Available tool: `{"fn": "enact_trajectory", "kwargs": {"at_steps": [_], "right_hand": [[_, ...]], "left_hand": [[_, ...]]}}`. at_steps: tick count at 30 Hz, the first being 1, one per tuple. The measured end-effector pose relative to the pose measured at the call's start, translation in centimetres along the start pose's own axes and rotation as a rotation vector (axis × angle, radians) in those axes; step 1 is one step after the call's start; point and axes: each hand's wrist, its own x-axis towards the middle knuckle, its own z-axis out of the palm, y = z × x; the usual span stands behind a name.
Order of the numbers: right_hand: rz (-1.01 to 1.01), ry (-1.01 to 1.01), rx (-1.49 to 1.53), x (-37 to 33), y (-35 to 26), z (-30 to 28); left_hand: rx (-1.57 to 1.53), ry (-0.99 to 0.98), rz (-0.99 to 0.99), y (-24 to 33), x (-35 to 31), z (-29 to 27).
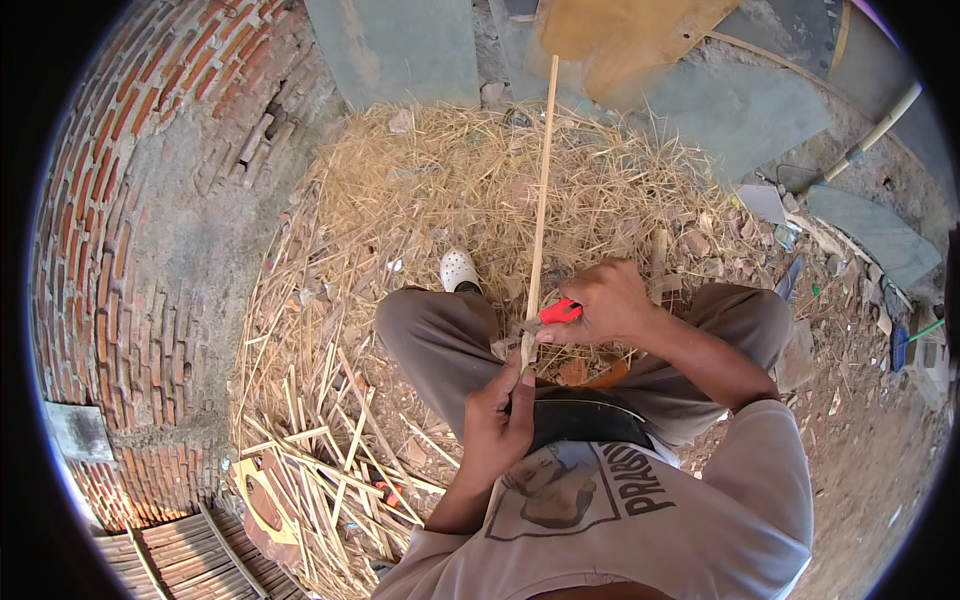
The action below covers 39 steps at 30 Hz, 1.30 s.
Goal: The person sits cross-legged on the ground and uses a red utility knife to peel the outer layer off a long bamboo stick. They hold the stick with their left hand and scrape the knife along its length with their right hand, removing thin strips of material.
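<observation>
A long, pale bamboo strip (544,190) stretches away from my lap over the straw. My left hand (500,412) is closed round its near end, with some cloth-like wrapping by the thumb. In my right hand (608,302) is a red-handled knife (561,312), gripped with the fingers curled round it. The knife's blade end meets the strip just beyond my left fingertips; the exact edge is too small to make out. Both hands are close together between my bent knees, above a dark pad (580,418) on my lap.
Straw and shavings (430,170) cover the ground ahead. A pile of cut strips (335,470) lies to my left, below a brick wall (150,250). Grey sheets (400,50) stand at the far side, and a slatted bamboo surface (190,555) is at lower left.
</observation>
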Motion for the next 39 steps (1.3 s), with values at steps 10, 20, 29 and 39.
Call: {"fn": "enact_trajectory", "kwargs": {"at_steps": [10,20,29,39], "right_hand": [[0.355,0.057,-0.140,2.5,6.6,-0.8],[0.439,0.032,-0.138,3.1,7.1,-0.9],[1.003,0.487,0.003,2.1,19.0,-7.2],[0.741,0.146,-0.119,1.7,10.3,-2.5]], "left_hand": [[0.022,-0.040,-0.002,-0.8,-1.2,0.7],[0.019,-0.110,-0.054,-0.3,-1.4,0.3],[0.057,-0.174,-0.054,-3.1,-4.4,-2.5],[0.691,-0.007,0.532,-3.9,9.2,-13.6]]}}
